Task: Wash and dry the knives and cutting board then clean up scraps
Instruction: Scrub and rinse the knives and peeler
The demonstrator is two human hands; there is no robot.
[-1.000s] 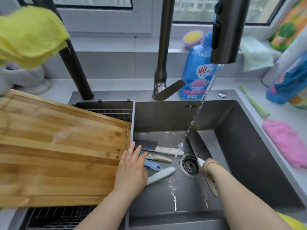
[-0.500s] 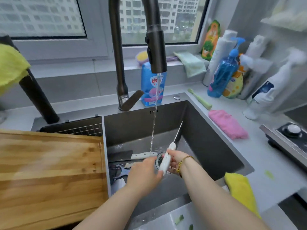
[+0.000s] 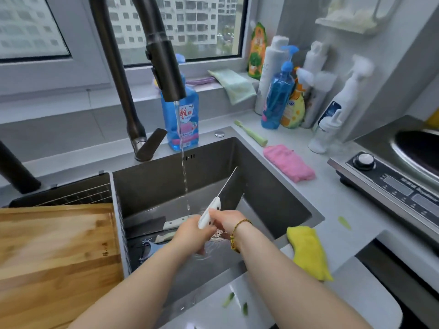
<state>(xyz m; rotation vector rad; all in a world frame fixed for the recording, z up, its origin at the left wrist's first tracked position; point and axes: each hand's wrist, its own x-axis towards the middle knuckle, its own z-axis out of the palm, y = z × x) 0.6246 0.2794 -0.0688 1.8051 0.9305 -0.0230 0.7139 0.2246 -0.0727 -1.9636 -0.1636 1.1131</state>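
I hold a white-handled knife (image 3: 210, 213) over the sink (image 3: 273, 186), its thin blade pointing up and away, just right of the water stream (image 3: 183, 167). My right hand (image 3: 226, 222) and my left hand (image 3: 190, 232) meet at the lower end of its handle, both closed on it. A cleaver (image 3: 154, 225) with a white handle, another pale knife handle (image 3: 164, 237) and a blue peeler (image 3: 148, 249) lie on the sink floor to the left. The wooden cutting board (image 3: 54, 257) rests over the left basin. Green scraps (image 3: 229, 300) lie on the near counter.
The dark faucet (image 3: 166, 67) runs above the drain (image 3: 217, 235). A yellow cloth (image 3: 308, 254) and a pink cloth (image 3: 288, 163) lie right of the sink, with another scrap (image 3: 344, 222) nearby. Blue dish soap (image 3: 183, 124), spray bottles (image 3: 278, 98) and a cooker (image 3: 392, 184) stand behind and right.
My right hand lifted the knife off the sink floor and stood its blade up. My left hand left the other knives and joined it at the handle. My view rose and turned right.
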